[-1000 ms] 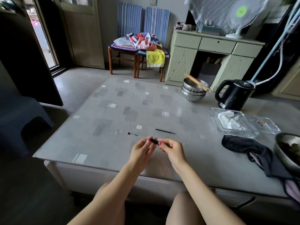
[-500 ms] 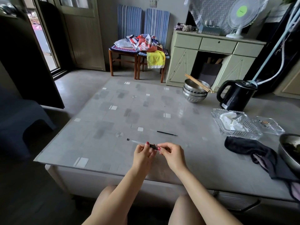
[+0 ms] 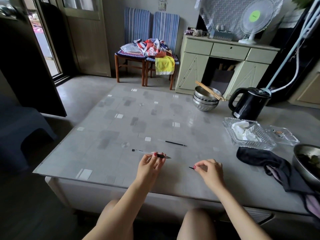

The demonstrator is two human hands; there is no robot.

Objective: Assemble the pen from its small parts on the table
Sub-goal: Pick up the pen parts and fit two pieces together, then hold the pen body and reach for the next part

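My left hand [image 3: 150, 164] pinches a clear pen barrel [image 3: 149, 152] with a black grip and a metal tip pointing right; its black end cap shows at the far left. My right hand [image 3: 208, 169] is to the right of it, thumb and forefinger closed on a small thin black part [image 3: 191, 168] just above the table. A thin black ink refill [image 3: 175, 143] lies loose on the table [image 3: 107, 146] behind both hands.
At the right lie a dark cloth [image 3: 263, 160], a glass dish with tissue [image 3: 247, 134], a smaller glass dish [image 3: 284, 135] and a metal bowl [image 3: 306, 161]. A black kettle [image 3: 249, 103] and stacked steel bowls with chopsticks [image 3: 206, 99] stand at the back right.
My hands were together on the pen at the table's front. They have parted: the right hand moved right with a small black part, the left keeps the barrel.
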